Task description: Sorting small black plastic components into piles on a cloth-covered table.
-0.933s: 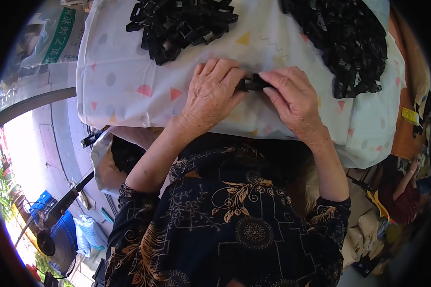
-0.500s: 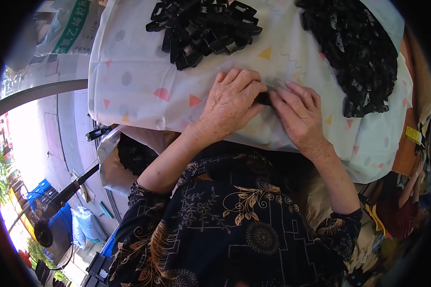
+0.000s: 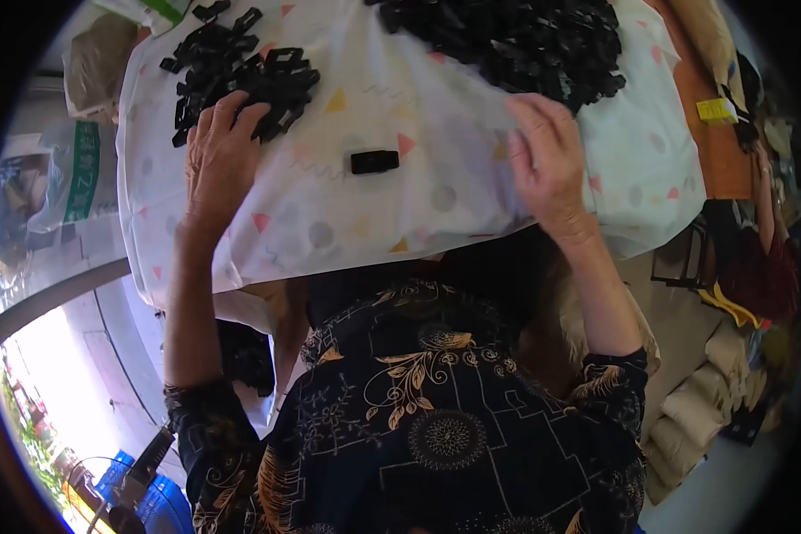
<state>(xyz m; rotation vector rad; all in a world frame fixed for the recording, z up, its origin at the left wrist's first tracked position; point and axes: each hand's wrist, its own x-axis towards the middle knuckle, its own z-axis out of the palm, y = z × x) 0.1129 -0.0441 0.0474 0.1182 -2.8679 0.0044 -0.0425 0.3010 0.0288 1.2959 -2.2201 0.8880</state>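
Observation:
A single small black plastic piece (image 3: 375, 162) lies by itself on the patterned cloth, between my two hands. My left hand (image 3: 218, 169) rests its fingertips on the near side of the left pile of black plastic frame-like pieces (image 3: 285, 76). Its fingers are apart, and no held piece shows. On the other side, my right hand (image 3: 550, 169) hovers over the cloth just short of the right pile of black pieces (image 3: 525, 44). The fingers and thumb of that hand are apart with nothing visible between them.
The white cloth (image 3: 329, 258) with coloured shapes covers the table. Below its left front edge hangs an open bag of black pieces (image 3: 245, 356). A yellow box (image 3: 716, 110) sits at the right, and a fan (image 3: 125, 494) stands lower left.
My hands, together over a small black piece before, have parted. The piece now lies on the cloth; the left hand went to the left pile, the right towards the right pile. The view shifted.

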